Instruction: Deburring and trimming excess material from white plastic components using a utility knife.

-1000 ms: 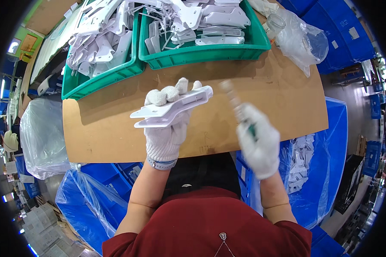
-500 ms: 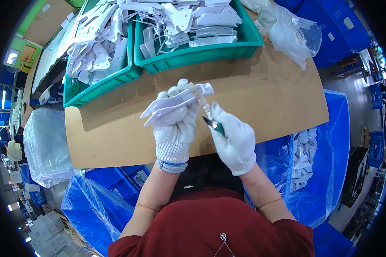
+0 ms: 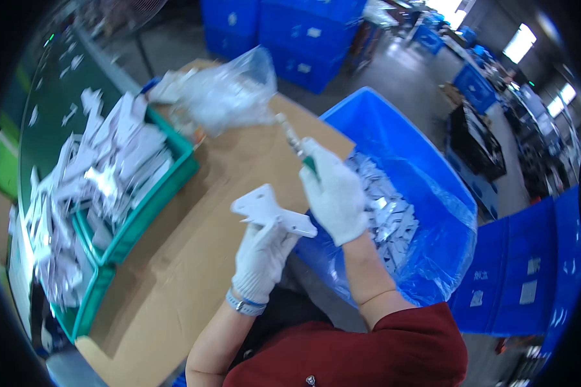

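Observation:
In the head view my left hand [image 3: 262, 255], in a white knit glove, pinches a flat, branched white plastic part [image 3: 268, 209] with small holes. It holds the part above the edge of the cardboard-covered table. My gloved right hand [image 3: 336, 197] is to the right of the part and apart from it, over the table edge next to the blue bin. Its fingers are closed round a small green-handled knife [image 3: 310, 164], while the wrapped index finger points forward. The glove and blur hide most of the knife.
Green crates [image 3: 152, 184] heaped with white plastic parts [image 3: 119, 161] stand on the left of the cardboard tabletop [image 3: 174, 277]. A clear plastic bag [image 3: 229, 90] lies at the far end. To the right is a lined blue bin [image 3: 432, 193] holding many parts; stacked blue bins [image 3: 510, 277] stand beyond.
The view has swung right toward the blue bin. My hands have moved apart: the knife is away from the white part, which is turned with its broad face showing.

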A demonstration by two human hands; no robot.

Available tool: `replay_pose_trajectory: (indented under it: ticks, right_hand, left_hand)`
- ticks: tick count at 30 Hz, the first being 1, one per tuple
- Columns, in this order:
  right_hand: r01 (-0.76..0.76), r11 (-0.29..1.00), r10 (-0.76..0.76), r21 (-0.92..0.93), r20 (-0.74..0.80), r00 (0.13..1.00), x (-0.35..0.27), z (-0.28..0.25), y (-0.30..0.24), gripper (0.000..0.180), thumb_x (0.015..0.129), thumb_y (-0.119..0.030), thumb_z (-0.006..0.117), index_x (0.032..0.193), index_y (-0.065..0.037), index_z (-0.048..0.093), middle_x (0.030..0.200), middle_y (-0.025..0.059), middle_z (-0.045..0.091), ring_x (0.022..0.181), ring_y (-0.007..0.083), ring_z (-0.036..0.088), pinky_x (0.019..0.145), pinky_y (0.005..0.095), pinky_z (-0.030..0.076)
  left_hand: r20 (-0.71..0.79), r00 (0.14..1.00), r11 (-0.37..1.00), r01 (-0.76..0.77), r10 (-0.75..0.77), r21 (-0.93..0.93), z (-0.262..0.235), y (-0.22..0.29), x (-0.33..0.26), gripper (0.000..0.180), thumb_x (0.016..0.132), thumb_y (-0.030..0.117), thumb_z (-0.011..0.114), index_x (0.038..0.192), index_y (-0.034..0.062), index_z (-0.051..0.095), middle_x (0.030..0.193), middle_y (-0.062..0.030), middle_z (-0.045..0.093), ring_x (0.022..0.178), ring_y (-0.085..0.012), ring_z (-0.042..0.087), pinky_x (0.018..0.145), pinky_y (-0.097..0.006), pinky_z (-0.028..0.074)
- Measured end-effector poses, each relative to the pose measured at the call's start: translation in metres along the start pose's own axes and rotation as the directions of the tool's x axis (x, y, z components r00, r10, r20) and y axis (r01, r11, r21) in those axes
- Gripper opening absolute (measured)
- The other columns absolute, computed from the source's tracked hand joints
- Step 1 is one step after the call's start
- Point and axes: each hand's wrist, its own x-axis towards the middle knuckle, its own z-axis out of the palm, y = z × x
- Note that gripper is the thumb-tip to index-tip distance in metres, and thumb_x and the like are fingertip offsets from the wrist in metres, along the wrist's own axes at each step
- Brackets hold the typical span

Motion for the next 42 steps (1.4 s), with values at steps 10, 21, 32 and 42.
replay_pose_trajectory:
  ticks: [10, 21, 32, 42]
  right_hand:
    - [0.143, 0.99, -0.129, -0.003, 0.407, 0.904, -0.002, 0.049, -0.002, 0.039, 0.09, -0.019, 0.066, 0.128, -0.012, 0.062, 0.113, 0.0139, 0.071, 0.101, 0.0346, 0.069, 0.086, 0.0462, 0.056]
    - [0.581, 0.738, -0.67, 0.343, 0.264, 0.694, 0.076, 0.178, -0.141, 0.034, 0.087, -0.02, 0.068, 0.118, -0.008, 0.066, 0.11, 0.0148, 0.067, 0.105, 0.0347, 0.064, 0.09, 0.0436, 0.052]
    - [0.688, 0.715, -0.657, 0.126, 0.457, 0.599, 0.124, 0.336, -0.319, 0.038, 0.083, -0.025, 0.063, 0.118, -0.009, 0.065, 0.116, 0.0172, 0.068, 0.109, 0.0381, 0.066, 0.093, 0.049, 0.053]
    - [0.758, 0.651, -0.681, -0.041, 0.409, 0.607, 0.15, 0.341, -0.32, 0.03, 0.08, -0.016, 0.061, 0.108, -0.008, 0.068, 0.101, 0.0165, 0.073, 0.099, 0.0353, 0.07, 0.085, 0.0475, 0.056]
  left_hand:
    - [0.085, 0.968, 0.957, 0.216, -0.236, 0.193, -0.026, 0.004, -0.007, 0.044, 0.103, 0.014, 0.059, 0.143, 0.0049, 0.045, 0.131, -0.0107, 0.062, 0.12, -0.0261, 0.063, 0.101, -0.041, 0.054]
    - [-0.13, 0.887, 0.895, -0.431, 0.443, 0.113, -0.125, 0.137, -0.174, 0.035, 0.101, 0.014, 0.061, 0.134, 0.0031, 0.054, 0.116, -0.016, 0.066, 0.107, -0.0317, 0.069, 0.095, -0.044, 0.059]
    - [-0.255, 0.779, 0.819, -0.557, 0.573, 0.137, -0.15, 0.124, -0.239, 0.038, 0.098, 0.014, 0.065, 0.133, 0.0027, 0.054, 0.114, -0.0134, 0.066, 0.105, -0.0287, 0.07, 0.096, -0.042, 0.058]
    - [-0.235, 0.727, 0.764, -0.617, 0.645, 0.187, -0.147, 0.14, -0.221, 0.04, 0.098, 0.014, 0.064, 0.134, 0.0004, 0.053, 0.115, -0.0123, 0.064, 0.106, -0.0257, 0.069, 0.098, -0.039, 0.057]
